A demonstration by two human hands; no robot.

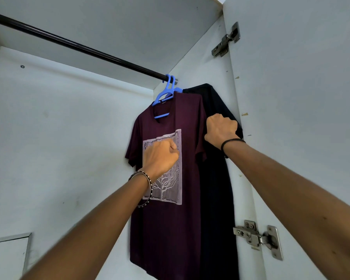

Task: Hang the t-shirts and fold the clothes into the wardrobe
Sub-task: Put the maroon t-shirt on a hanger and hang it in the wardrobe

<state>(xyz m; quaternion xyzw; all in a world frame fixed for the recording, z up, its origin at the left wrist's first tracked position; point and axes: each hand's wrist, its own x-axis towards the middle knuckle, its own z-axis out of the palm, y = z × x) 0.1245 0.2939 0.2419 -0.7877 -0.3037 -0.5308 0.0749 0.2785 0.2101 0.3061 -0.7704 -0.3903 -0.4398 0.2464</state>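
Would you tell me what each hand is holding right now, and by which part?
The right hand seems to grip the maroon t-shirt at its sleeve edge. The left hand is curled against the print; whether it pinches fabric cannot be told.

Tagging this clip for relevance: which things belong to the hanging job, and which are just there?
Job: maroon t-shirt, black t-shirt, blue hangers, rail, left hand, right hand.
Just there: upper hinge, lower hinge.

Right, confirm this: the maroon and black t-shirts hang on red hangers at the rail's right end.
Wrong colour: the head view shows blue hangers, not red. The maroon t-shirt and black t-shirt do hang at the right end of the rail.
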